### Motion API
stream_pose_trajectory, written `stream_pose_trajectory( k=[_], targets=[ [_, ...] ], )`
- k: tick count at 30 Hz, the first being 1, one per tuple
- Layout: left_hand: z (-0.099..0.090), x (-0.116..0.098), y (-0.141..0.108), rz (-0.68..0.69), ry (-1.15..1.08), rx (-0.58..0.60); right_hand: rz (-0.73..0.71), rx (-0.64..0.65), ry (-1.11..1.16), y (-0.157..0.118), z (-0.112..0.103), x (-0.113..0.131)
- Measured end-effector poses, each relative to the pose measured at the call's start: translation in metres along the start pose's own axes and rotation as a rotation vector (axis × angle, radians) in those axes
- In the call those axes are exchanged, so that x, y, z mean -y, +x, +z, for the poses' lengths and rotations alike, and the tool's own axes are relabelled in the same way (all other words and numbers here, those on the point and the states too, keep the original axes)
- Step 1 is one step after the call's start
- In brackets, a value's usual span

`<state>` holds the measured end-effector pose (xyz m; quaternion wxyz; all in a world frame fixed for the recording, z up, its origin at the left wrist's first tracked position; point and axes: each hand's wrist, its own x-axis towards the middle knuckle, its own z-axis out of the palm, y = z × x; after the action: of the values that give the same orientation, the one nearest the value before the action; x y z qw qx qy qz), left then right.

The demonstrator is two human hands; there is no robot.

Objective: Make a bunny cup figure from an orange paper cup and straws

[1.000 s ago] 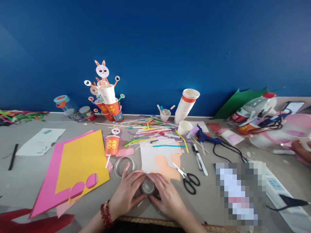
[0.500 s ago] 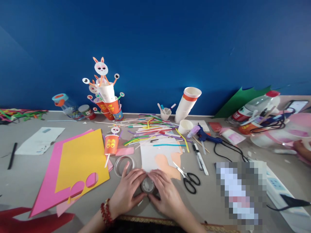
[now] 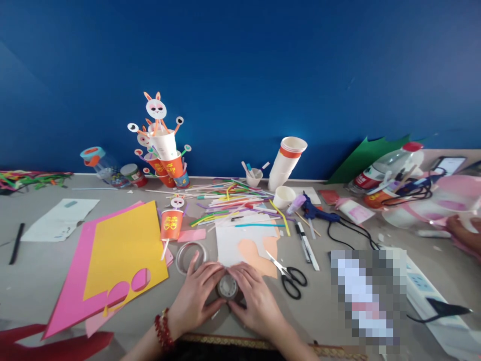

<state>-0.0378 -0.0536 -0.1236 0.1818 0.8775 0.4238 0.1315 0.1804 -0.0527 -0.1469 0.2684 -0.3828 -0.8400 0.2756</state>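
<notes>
Both hands close round a small roll of tape (image 3: 227, 287) near the table's front edge. My left hand (image 3: 200, 291), with a red bead bracelet at the wrist, curls round its left side. On the right side of the roll are the fingers of my right hand (image 3: 252, 291). The fingertips of both hands nearly meet at the roll's far edge. Just beyond my left hand lies a larger ring of clear tape (image 3: 177, 260). White paper (image 3: 227, 245) and a cut peach sheet (image 3: 263, 255) lie past my fingers. Black-handled scissors (image 3: 291, 281) rest right of my right hand.
Yellow paper (image 3: 128, 245) over pink lies at left, by a red paper cup (image 3: 172, 225). Straws (image 3: 233, 200) spread behind. Decorated cups (image 3: 165, 145) and stacked cups (image 3: 285, 163) stand by the wall. A glue gun (image 3: 319, 213), power strip (image 3: 417, 283) and another person's hand (image 3: 464, 228) are at right.
The view has shifted slightly, with things at right appearing a little farther left. Both hands stay round the tape roll with almost no movement.
</notes>
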Motion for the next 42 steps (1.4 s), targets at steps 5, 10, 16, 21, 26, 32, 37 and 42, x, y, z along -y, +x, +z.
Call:
stream_pose_trajectory(
  k=[5, 10, 16, 21, 26, 32, 37, 42],
  targets=[
    [-0.001, -0.001, 0.0, 0.014, 0.017, -0.023, 0.007, -0.005, 0.013, 0.001, 0.0, 0.0],
    [-0.001, -0.001, 0.001, 0.021, 0.06, -0.037, 0.029, 0.006, 0.023, 0.002, -0.001, 0.0],
    [0.005, 0.004, 0.0, 0.018, 0.168, -0.093, 0.078, 0.054, -0.04, 0.0, 0.0, 0.005],
    [0.015, 0.012, -0.002, 0.049, 0.236, -0.142, 0.071, 0.04, -0.111, 0.0, -0.022, 0.005],
    [0.017, 0.011, -0.002, 0.064, 0.255, -0.181, 0.24, -0.288, -0.297, -0.005, -0.084, -0.034],
    [0.015, 0.011, -0.002, 0.068, 0.237, -0.191, 0.642, -0.24, -0.742, -0.01, -0.132, -0.086],
    [0.013, 0.01, -0.003, 0.032, 0.209, -0.155, 0.704, -0.115, -0.791, 0.002, -0.126, -0.094],
    [0.014, 0.009, -0.004, 0.035, 0.198, -0.147, 0.745, -0.183, -0.683, 0.005, -0.132, -0.097]
  ],
)
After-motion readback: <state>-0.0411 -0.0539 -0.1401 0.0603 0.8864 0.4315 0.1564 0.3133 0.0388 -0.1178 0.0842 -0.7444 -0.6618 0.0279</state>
